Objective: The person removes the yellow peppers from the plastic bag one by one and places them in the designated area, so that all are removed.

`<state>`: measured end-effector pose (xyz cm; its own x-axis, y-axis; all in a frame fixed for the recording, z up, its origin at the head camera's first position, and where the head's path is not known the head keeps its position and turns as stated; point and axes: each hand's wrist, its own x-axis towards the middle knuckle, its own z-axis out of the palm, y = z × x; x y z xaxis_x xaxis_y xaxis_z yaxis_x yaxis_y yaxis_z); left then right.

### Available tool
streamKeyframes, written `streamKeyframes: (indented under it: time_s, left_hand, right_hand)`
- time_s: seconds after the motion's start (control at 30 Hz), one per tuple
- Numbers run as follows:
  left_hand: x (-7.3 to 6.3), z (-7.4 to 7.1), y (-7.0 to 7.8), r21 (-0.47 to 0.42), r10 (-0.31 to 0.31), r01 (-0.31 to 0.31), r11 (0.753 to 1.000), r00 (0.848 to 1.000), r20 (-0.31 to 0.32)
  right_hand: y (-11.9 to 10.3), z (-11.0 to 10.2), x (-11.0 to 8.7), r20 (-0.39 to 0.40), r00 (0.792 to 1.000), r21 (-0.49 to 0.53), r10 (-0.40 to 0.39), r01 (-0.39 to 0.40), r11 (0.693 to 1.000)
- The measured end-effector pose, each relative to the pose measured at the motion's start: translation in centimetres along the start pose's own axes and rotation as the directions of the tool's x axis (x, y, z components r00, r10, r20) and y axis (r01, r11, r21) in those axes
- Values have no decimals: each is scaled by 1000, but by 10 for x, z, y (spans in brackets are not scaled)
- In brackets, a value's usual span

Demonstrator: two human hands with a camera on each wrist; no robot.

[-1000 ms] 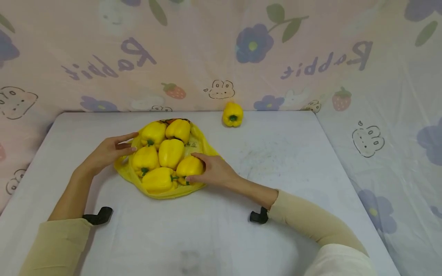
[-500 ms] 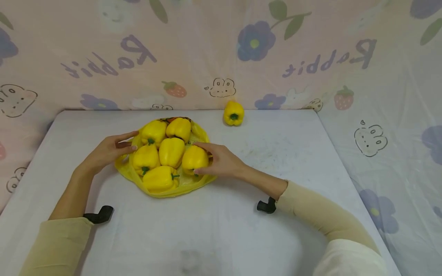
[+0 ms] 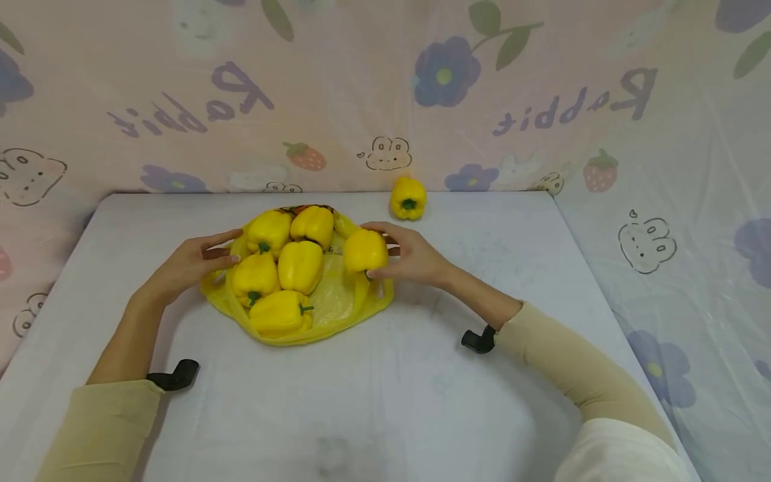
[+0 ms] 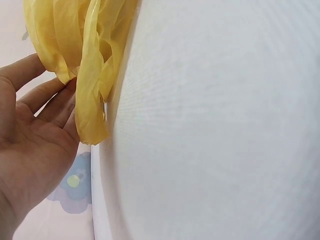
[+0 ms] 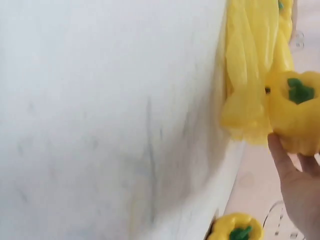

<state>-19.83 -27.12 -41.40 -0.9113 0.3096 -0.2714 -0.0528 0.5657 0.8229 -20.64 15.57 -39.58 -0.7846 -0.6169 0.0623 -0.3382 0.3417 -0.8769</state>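
Observation:
A yellow bell pepper [image 3: 365, 252] is in my right hand [image 3: 415, 258], gripped between thumb and fingers above the right rim of a yellow plastic bag [image 3: 334, 301]. In the right wrist view, that bell pepper [image 5: 295, 117] shows its green stem, and part of my right hand [image 5: 302, 195] is cut off. Several more yellow bell peppers [image 3: 300, 268] lie inside the wide-mouthed bag. My left hand [image 3: 188, 268] holds the bag's left side. Close up, the fingers of my left hand [image 4: 40, 135] meet the gathered bag film [image 4: 90, 75]; some fingertips are hidden behind it.
One more yellow bell pepper [image 3: 408, 199] stands at the back edge of the white table [image 3: 482, 268]. A patterned curtain [image 3: 337, 87] hangs behind the table. Black wrist mounts [image 3: 175, 375] show at both wrists.
My right hand has lifted a bell pepper from the bag's lower right and carried it right and away from me, to the rim. My left hand has stayed at the bag.

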Motion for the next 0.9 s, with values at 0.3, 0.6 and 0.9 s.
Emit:
streamKeyframes:
  time_s: [0.3,0.6,0.9]
  left_hand:
    - [-2,1,1,-11,9,-9,1000,1000,-5]
    - [-1,1,3,-8,6,-7,1000,1000,-8]
    - [-1,0,3,-6,12,-12,1000,1000,-4]
  right_hand:
    - [10,-33,2,-80,996,67,-23,28,997]
    - [-21,-49,-5,-107,994,88,-30,39,995]
    - [16,-73,1,-201,979,93,-25,44,995]
